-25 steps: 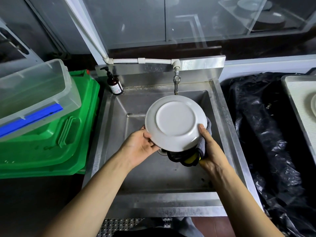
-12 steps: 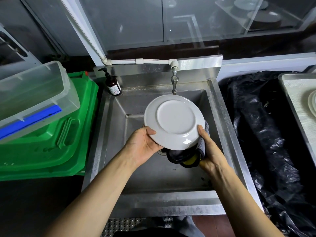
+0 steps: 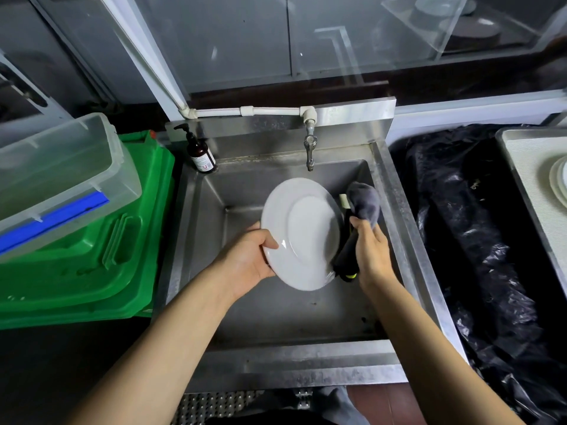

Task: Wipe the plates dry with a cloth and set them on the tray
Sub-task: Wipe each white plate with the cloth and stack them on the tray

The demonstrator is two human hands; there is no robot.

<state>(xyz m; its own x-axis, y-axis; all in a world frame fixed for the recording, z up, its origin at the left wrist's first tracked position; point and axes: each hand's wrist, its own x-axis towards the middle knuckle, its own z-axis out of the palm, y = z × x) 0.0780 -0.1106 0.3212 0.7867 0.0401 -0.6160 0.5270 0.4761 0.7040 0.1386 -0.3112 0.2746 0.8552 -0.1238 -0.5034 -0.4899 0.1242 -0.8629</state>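
While the plate (image 3: pixel 302 233) is held over the sink (image 3: pixel 276 314), it is tilted on edge with its underside turned toward the camera. It is gripped at its lower left rim by the left hand (image 3: pixel 248 265), thumb on the near face and fingers hidden behind. A grey cloth (image 3: pixel 363 202) (a dark fold with a yellow trim hangs below it) is clasped in the right hand (image 3: pixel 371 254), just beside the plate's right rim; contact with the plate cannot be confirmed. A tap (image 3: pixel 309 148) is mounted above the basin. A brown pump bottle (image 3: pixel 201 154) is stood at the sink's back left corner; its label cannot be read. A tray (image 3: pixel 521 185) is seen at far right, with stacked plates (image 3: pixel 559 179) on it. Green crates (image 3: pixel 92 256) and a clear bin (image 3: pixel 58 170) are noted at left, black sheeting (image 3: pixel 466 225) at right.
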